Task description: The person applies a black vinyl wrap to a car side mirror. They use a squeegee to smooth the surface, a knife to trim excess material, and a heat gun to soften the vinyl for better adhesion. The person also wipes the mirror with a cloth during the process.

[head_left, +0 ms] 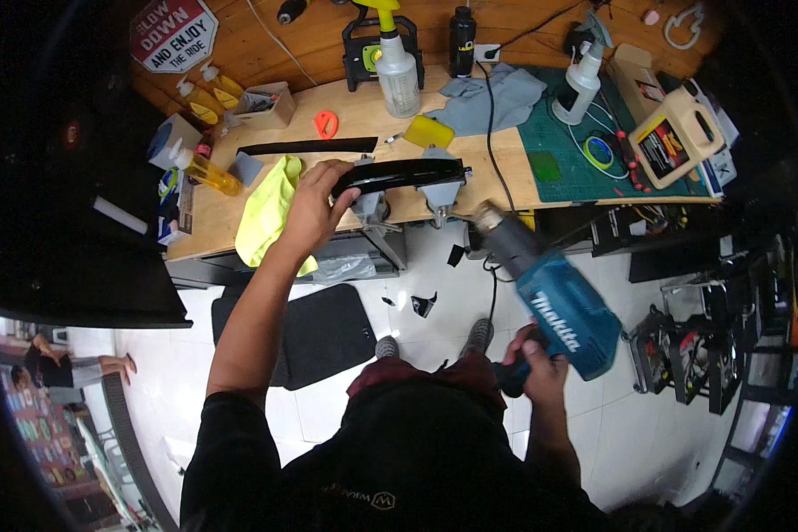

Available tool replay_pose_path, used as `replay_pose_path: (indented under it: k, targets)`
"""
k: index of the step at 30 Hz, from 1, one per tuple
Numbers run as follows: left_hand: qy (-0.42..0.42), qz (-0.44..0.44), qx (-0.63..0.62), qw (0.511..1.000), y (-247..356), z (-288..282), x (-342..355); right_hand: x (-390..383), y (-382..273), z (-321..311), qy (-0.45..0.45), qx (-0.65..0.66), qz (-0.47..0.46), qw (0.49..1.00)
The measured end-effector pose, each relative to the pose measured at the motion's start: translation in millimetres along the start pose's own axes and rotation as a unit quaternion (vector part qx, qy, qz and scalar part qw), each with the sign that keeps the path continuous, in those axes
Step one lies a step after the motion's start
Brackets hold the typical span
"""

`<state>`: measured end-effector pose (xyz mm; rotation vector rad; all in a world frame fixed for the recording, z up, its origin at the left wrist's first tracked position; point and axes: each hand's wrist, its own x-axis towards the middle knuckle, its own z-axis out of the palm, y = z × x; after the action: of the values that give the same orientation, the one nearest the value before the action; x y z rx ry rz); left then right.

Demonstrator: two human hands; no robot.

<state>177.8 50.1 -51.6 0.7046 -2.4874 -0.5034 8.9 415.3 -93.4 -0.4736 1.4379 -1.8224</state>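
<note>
A glossy black curved trim piece (399,176) rests on two grey clamp-like supports (442,197) at the bench's front edge. My left hand (315,199) grips its left end, thumb on the near side and fingers over the top. A neon yellow cloth (270,213) lies beside that hand, hanging over the edge. In my right hand (541,363) is the handle of a teal heat gun (572,310). Its nozzle points up and left toward the trim's right end, apart from it. Behind the trim lies another long black strip (310,146).
On the wooden bench (213,208) are a yellow squeegee card (428,133), an orange cutter (326,124), spray bottles (397,75) and a grey cloth (492,97). A black cord (496,151) crosses the bench. Black scraps (424,305) and a dark mat (324,335) lie on the floor.
</note>
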Motion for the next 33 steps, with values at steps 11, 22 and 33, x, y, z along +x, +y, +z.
replay_pose_path:
  k: [11,22,33]
  targets:
    - [-0.003,0.05,-0.089,0.995,-49.8,-4.7,-20.1,-51.4,-30.8,117.6,0.016,-0.156,0.019,0.988]
    - [0.026,0.001,-0.256,0.966,-65.4,-0.7,-10.0,-29.0,-76.7,157.6,0.069,-0.208,0.016,0.975]
    - [0.049,-0.165,-0.393,0.903,-63.2,27.1,-20.7,-6.3,-97.0,130.1,-0.052,-0.228,0.036,0.972]
